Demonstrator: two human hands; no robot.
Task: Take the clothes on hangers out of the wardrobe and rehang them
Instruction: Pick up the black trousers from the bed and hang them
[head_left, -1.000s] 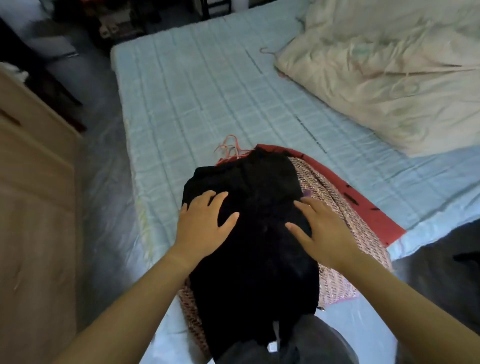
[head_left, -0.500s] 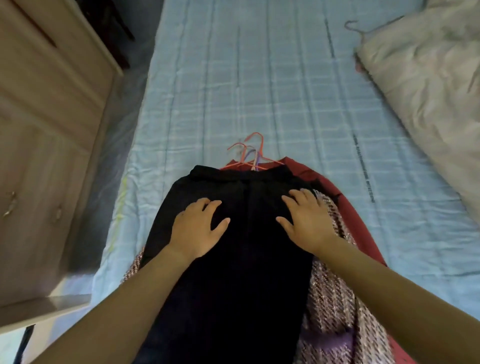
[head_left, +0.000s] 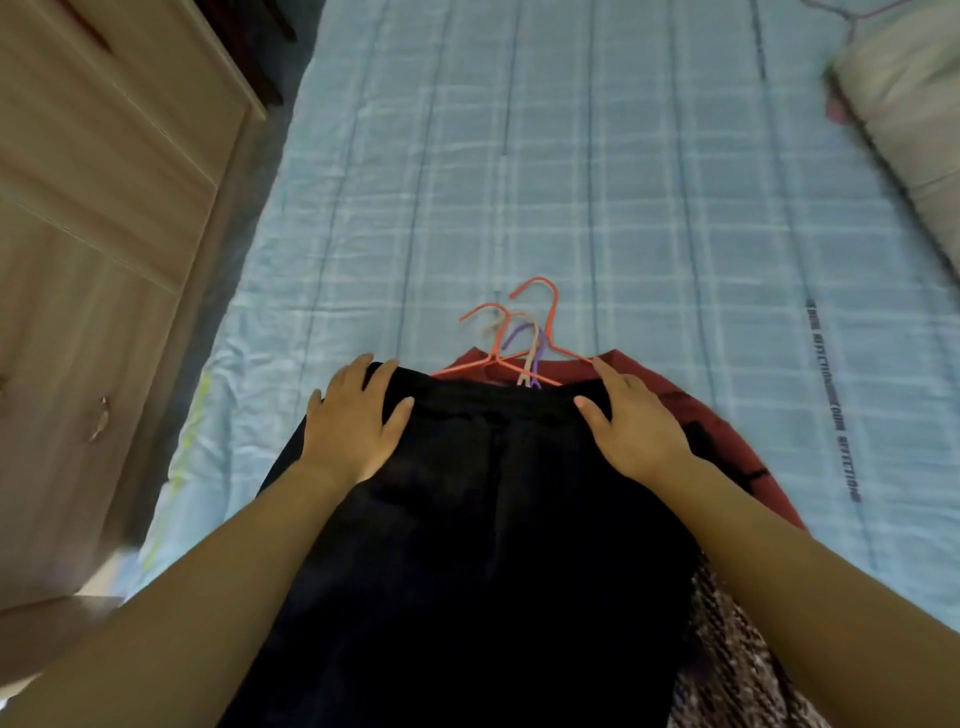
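Two hands lie palm-down on a black garment (head_left: 467, 545) at the centre of the frame, fingers loosely spread and gripping nothing: the left hand (head_left: 353, 423) at its upper left corner, the right hand (head_left: 631, 426) at its upper right. The garment tops a pile on the blue checked bed (head_left: 519, 182), over a red garment (head_left: 722, 431); hanger hooks (head_left: 524, 332) stick out just above. Compared with half a second ago, both hands have slid up to the garment's top edge.

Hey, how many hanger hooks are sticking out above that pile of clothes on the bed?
4 that I can make out, bunched just past the black garment: tall coral hook, lower coral hook, beige hook, purple hook. They overlap, so another may be hidden.
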